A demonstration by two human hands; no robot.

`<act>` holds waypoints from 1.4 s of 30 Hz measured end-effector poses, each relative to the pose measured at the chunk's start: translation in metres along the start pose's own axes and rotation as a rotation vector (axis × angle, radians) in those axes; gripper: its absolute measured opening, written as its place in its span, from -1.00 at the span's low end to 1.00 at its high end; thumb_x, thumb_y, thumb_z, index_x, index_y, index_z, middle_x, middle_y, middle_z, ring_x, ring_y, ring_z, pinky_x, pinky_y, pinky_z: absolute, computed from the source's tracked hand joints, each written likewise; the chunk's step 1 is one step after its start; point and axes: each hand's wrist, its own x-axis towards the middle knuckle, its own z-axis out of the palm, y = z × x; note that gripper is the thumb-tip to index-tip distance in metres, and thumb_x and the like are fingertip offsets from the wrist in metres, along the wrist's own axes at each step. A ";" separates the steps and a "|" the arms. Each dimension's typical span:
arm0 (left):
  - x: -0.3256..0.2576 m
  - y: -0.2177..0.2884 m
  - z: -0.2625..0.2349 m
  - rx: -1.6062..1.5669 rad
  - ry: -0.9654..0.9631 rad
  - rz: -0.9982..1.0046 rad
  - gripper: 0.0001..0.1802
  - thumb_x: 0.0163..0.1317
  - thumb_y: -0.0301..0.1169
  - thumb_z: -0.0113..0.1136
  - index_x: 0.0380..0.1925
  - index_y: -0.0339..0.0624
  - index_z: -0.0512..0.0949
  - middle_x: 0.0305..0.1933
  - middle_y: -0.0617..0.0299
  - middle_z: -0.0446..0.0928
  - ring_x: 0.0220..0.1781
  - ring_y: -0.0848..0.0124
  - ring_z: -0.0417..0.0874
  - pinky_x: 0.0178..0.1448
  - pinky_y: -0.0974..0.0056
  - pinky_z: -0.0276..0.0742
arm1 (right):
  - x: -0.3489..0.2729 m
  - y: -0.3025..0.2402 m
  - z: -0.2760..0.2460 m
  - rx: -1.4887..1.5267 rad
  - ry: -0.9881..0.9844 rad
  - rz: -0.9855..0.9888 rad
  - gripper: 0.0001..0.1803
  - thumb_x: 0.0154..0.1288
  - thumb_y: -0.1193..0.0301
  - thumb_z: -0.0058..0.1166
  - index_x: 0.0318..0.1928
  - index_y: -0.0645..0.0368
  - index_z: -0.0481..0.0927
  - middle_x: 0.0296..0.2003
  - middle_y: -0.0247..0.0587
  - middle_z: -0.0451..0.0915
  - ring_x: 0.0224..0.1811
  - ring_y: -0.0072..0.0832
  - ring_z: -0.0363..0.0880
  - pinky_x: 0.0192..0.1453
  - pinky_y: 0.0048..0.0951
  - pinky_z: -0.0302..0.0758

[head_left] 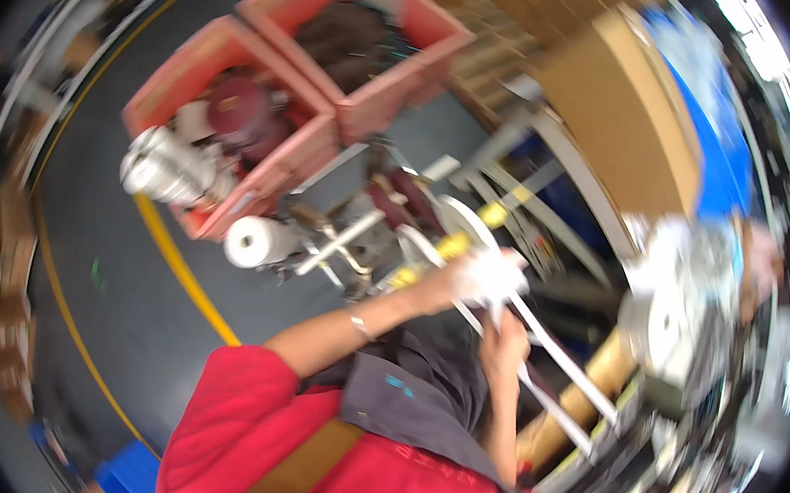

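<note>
Leftmost, well apart from your left hand (448, 285), a pink bin (304, 157) stands beyond it; a white roll (253, 242) lies nearer, to that hand's left and well short of it; between roll and hand is a metal frame (343, 242), blurred.

Your left hand comes in from the left and meets a white bundle (494, 277) at its fingertips, so the bundle lies just to its right and touching; glare and blur wash out those fingers, so you cannot tell how tightly they close.

Your right hand (503, 347) sits just below the bundle and a little right of the left one; its fingers look curled in around the bundle's lower end; both hands are at the bundle, neither clearly nearer.

From there long white strips (563, 356) trail past your right hand, down and to its right; their long axis slants from upper left to lower right, crossing the line of your right forearm; beside their far ends, to the right of that hand, lies a cardboard tube (607, 362).
</note>
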 end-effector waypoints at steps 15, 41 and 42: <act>0.027 0.034 0.001 -0.037 -0.885 -0.595 -0.42 -0.15 -0.16 0.20 -0.20 -0.46 0.47 -0.44 -0.09 0.54 -0.46 0.21 0.62 -0.50 0.32 0.51 | -0.003 0.032 -0.006 -0.063 0.314 0.094 -0.90 0.06 0.48 -0.02 -0.35 0.14 0.46 -0.52 -0.23 0.49 -0.37 -0.32 0.49 0.18 -0.09 0.17; 0.050 -0.038 0.052 -0.492 -0.069 -0.474 -0.20 0.02 -0.17 0.19 0.20 -0.20 0.06 0.27 0.14 0.13 0.11 0.09 0.40 0.24 -0.04 0.24 | -0.062 0.057 -0.033 -0.256 0.696 0.307 -0.39 -0.01 0.55 0.04 0.12 0.39 0.22 0.16 0.11 0.19 0.25 -0.01 0.10 0.28 -0.02 -0.02; 0.050 -0.038 0.052 -0.508 -0.053 -0.476 -0.18 -0.01 -0.17 0.21 0.20 -0.20 0.06 0.27 0.14 0.13 0.11 0.10 0.40 0.24 -0.04 0.24 | -0.064 0.062 -0.035 -0.267 0.732 0.328 -0.40 -0.01 0.56 0.05 0.12 0.35 0.24 0.15 0.10 0.21 0.24 -0.01 0.11 0.27 0.00 -0.02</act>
